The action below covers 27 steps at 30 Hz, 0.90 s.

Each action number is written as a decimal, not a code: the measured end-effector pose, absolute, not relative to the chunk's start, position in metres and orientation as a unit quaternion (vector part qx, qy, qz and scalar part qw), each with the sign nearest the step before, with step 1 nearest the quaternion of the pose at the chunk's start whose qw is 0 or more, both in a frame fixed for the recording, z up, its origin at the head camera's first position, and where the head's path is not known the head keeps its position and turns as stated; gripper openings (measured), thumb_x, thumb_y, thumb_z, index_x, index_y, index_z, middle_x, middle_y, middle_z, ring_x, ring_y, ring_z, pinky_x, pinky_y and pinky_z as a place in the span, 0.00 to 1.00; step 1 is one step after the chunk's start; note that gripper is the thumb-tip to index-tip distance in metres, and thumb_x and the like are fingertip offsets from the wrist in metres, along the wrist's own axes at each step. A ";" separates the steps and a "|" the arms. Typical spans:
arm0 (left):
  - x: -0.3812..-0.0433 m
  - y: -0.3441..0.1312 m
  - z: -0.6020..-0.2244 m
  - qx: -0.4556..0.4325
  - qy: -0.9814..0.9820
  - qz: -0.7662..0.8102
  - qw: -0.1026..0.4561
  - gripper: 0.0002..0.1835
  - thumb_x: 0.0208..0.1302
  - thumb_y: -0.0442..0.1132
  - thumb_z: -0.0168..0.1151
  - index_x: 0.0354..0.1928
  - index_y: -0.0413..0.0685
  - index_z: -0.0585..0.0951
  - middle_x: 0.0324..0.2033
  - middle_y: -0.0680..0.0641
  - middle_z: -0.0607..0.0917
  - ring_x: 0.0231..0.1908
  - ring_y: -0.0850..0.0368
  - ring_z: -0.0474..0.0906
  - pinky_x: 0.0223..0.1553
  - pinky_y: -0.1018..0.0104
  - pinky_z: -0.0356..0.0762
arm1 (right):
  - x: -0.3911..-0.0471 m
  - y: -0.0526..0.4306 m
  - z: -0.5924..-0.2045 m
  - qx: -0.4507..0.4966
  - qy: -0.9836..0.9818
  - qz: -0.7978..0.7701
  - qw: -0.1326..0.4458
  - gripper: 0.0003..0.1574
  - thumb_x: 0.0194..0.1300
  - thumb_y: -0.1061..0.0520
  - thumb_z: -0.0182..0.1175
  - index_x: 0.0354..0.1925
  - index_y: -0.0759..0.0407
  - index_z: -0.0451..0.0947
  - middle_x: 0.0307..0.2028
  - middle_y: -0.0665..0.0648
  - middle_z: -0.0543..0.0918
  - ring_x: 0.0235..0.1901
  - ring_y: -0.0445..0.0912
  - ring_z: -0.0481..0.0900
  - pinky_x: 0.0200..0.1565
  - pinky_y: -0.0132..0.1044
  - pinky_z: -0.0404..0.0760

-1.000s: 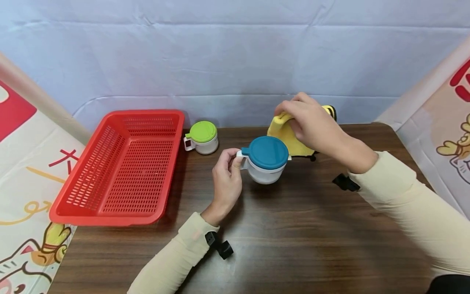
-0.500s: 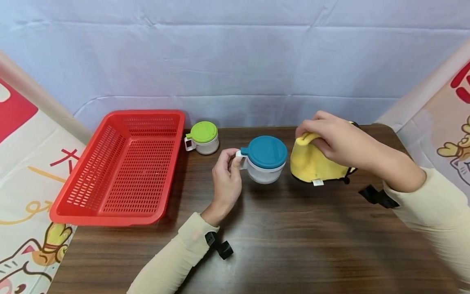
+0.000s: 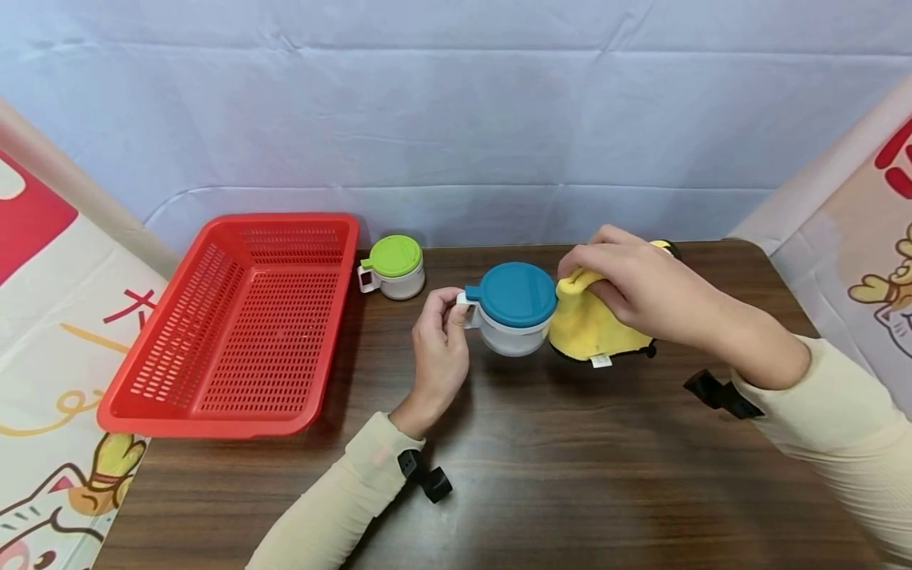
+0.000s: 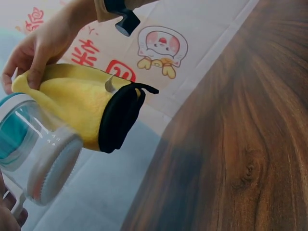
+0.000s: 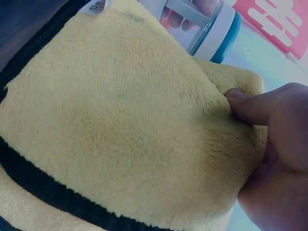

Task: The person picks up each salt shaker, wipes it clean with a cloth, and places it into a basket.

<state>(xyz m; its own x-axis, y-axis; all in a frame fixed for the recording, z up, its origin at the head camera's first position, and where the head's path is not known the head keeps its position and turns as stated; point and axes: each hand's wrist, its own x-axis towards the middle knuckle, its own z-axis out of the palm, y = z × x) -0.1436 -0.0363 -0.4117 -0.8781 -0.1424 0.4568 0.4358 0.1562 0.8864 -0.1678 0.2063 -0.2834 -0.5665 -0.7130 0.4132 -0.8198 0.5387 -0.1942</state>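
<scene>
My left hand point(image 3: 440, 336) pinches the white handle of a clear jar with a blue lid point(image 3: 518, 294), held upright above the table in the head view. Through the left wrist view the jar point(image 4: 41, 159) shows its transparent wall and white ribbed base. My right hand point(image 3: 634, 281) pinches the folded top of a yellow cloth with black edging point(image 3: 591, 324), which hangs at the jar's right side, against it or very close. Up close in the right wrist view, the fuzzy cloth point(image 5: 120, 110) fills most of the picture, with the thumb pressing on its fold.
A red perforated basket point(image 3: 324, 380) stands on the left of the brown wooden table point(image 3: 541, 475). Between it and my left hand, toward the back, is a smaller jar with a green lid point(image 3: 395, 265). A pale cloth backdrop point(image 3: 456, 119) rises behind the table.
My right hand with the cloth has gone from behind the jar to its right and toward me, then slightly back left to the jar's side. The left hand and jar stay nearly still.
</scene>
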 end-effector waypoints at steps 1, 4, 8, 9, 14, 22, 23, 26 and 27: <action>-0.144 -0.036 -0.412 -0.101 -0.726 -0.642 0.224 0.08 0.76 0.32 0.55 0.48 0.32 0.77 0.43 0.39 0.82 0.44 0.51 0.80 0.46 0.65 0.80 | -0.168 0.206 -0.284 0.443 -0.865 0.187 0.146 0.26 0.54 0.79 0.67 0.44 0.54 0.81 0.39 0.47 0.82 0.41 0.43 0.74 0.38 0.41 0.77; -0.143 -0.036 -0.412 -0.104 -0.727 -0.644 0.215 0.08 0.76 0.32 0.55 0.49 0.32 0.76 0.44 0.38 0.82 0.45 0.51 0.80 0.48 0.63 0.80 | -0.170 0.206 -0.286 0.444 -0.862 0.190 0.150 0.25 0.55 0.79 0.67 0.44 0.54 0.81 0.39 0.47 0.83 0.42 0.43 0.74 0.40 0.39 0.76; -0.142 -0.035 -0.411 -0.105 -0.727 -0.647 0.206 0.08 0.76 0.32 0.54 0.49 0.32 0.75 0.44 0.38 0.82 0.45 0.51 0.81 0.48 0.63 0.80 | -0.173 0.204 -0.288 0.446 -0.859 0.195 0.158 0.23 0.56 0.79 0.66 0.43 0.57 0.81 0.40 0.48 0.84 0.42 0.45 0.75 0.42 0.39 0.76; -0.142 -0.035 -0.411 -0.106 -0.727 -0.647 0.206 0.08 0.77 0.32 0.54 0.49 0.31 0.75 0.44 0.38 0.82 0.45 0.51 0.80 0.48 0.63 0.80 | -0.173 0.203 -0.289 0.445 -0.859 0.196 0.159 0.22 0.57 0.79 0.66 0.43 0.57 0.81 0.40 0.49 0.84 0.42 0.46 0.75 0.42 0.39 0.76; -0.142 -0.035 -0.412 -0.102 -0.724 -0.650 0.207 0.08 0.77 0.32 0.54 0.49 0.32 0.75 0.44 0.38 0.82 0.46 0.51 0.81 0.48 0.65 0.79 | -0.177 0.200 -0.291 0.435 -0.863 0.201 0.158 0.21 0.59 0.79 0.63 0.44 0.57 0.80 0.39 0.50 0.84 0.43 0.47 0.75 0.41 0.42 0.76; -0.143 -0.036 -0.413 -0.099 -0.721 -0.654 0.207 0.08 0.77 0.31 0.53 0.49 0.31 0.74 0.44 0.37 0.82 0.46 0.51 0.81 0.47 0.66 0.79 | -0.181 0.195 -0.289 0.420 -0.874 0.193 0.149 0.21 0.61 0.79 0.60 0.45 0.58 0.80 0.40 0.52 0.84 0.43 0.50 0.75 0.41 0.45 0.77; -0.144 -0.036 -0.413 -0.098 -0.721 -0.654 0.207 0.08 0.77 0.31 0.53 0.49 0.31 0.74 0.44 0.37 0.82 0.46 0.51 0.81 0.47 0.66 0.79 | -0.182 0.195 -0.289 0.419 -0.875 0.192 0.149 0.21 0.61 0.79 0.60 0.45 0.57 0.80 0.40 0.52 0.84 0.43 0.50 0.75 0.41 0.45 0.77; -0.144 -0.037 -0.413 -0.096 -0.721 -0.655 0.205 0.08 0.77 0.31 0.53 0.49 0.31 0.74 0.44 0.37 0.82 0.46 0.52 0.80 0.47 0.66 0.78 | -0.185 0.194 -0.289 0.416 -0.877 0.192 0.146 0.21 0.62 0.79 0.60 0.44 0.58 0.80 0.40 0.53 0.84 0.44 0.50 0.75 0.41 0.46 0.78; -0.144 -0.037 -0.413 -0.095 -0.721 -0.655 0.204 0.08 0.77 0.31 0.53 0.49 0.30 0.74 0.44 0.37 0.82 0.46 0.52 0.80 0.47 0.66 0.78 | -0.186 0.194 -0.289 0.415 -0.877 0.192 0.146 0.20 0.62 0.79 0.60 0.45 0.58 0.80 0.40 0.53 0.84 0.44 0.51 0.75 0.41 0.46 0.78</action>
